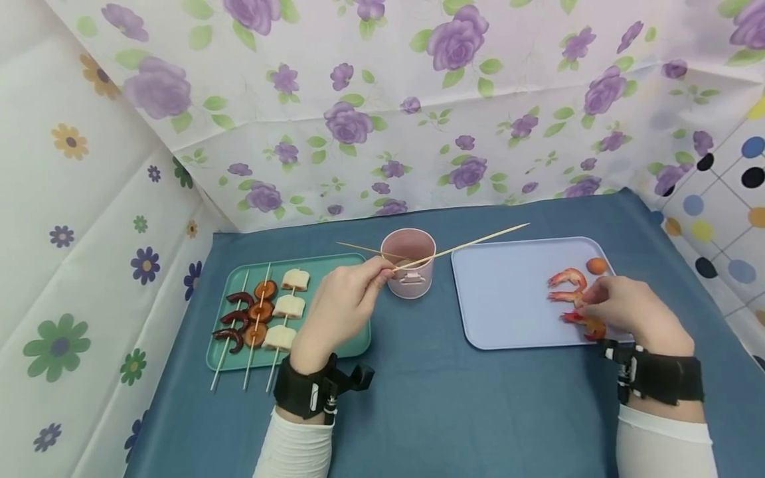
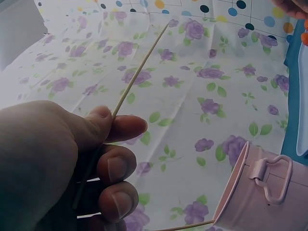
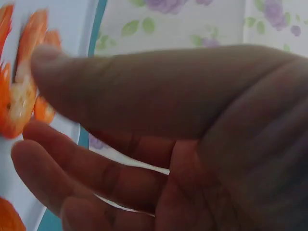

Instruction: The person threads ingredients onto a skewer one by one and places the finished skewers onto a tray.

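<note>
In the head view, my left hand (image 1: 345, 299) pinches a bamboo skewer (image 1: 478, 240) between thumb and index finger. Its long end slants up to the right, past the rim of a pink metal bucket (image 1: 412, 284). A second skewer (image 1: 361, 247) leans in the bucket. At the right, my right hand (image 1: 630, 309) has thumb and fingers on the middle shrimp (image 1: 560, 296), on a pale blue tray (image 1: 508, 292). The right wrist view shows the thumb across a shrimp (image 3: 32, 36), the index fingertip hidden behind it. Other shrimps (image 1: 569, 275) lie alongside.
An orange ball (image 1: 596, 265) sits at the tray's far right corner. On the left, a green tray (image 1: 352, 342) holds three loaded skewers: dark curved sausage pieces (image 1: 233, 317), brown mushroom-like rounds (image 1: 260, 312) and white blocks (image 1: 289, 306). Flowered cloth (image 1: 352, 126) hangs behind the blue-covered table (image 1: 442, 411).
</note>
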`<state>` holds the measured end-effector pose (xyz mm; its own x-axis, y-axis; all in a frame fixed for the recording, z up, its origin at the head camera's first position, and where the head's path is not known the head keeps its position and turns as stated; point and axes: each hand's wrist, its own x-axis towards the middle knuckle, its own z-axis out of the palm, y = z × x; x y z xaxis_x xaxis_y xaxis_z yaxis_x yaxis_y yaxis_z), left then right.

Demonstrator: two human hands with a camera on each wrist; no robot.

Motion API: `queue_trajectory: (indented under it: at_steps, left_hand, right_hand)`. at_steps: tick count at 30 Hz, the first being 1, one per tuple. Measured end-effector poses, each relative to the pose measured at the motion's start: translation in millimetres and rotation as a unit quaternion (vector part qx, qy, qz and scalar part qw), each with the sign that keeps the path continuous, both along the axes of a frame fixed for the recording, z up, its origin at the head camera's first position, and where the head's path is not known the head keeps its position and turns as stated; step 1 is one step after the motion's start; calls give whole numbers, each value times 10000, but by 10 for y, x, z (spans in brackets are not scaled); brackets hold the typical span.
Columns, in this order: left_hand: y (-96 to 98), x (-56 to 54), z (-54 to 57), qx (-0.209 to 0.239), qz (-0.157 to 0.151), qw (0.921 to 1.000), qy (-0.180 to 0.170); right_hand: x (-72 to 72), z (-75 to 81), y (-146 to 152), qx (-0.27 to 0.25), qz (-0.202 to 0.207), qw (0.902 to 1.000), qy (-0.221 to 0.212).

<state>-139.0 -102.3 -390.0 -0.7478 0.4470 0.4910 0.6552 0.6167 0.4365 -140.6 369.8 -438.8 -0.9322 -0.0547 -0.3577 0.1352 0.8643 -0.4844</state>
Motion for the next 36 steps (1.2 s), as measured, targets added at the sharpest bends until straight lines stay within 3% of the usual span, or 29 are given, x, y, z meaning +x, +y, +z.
queue_trajectory:
  at_steps: [6,20,36]
  left_hand:
    - [5,-6,9,-62,-32,10000,-44]
    - [-72,-15,20,-61,-53,9998,-175]
    - [-110,-23,25,13,-4,9998,-192]
  right_hand:
    - [59,-3,83,63,-352,9992,-186]
    - [9,-71,39,124,-638,9959,-626]
    - [3,-145,56,199,-508,9970,-551]
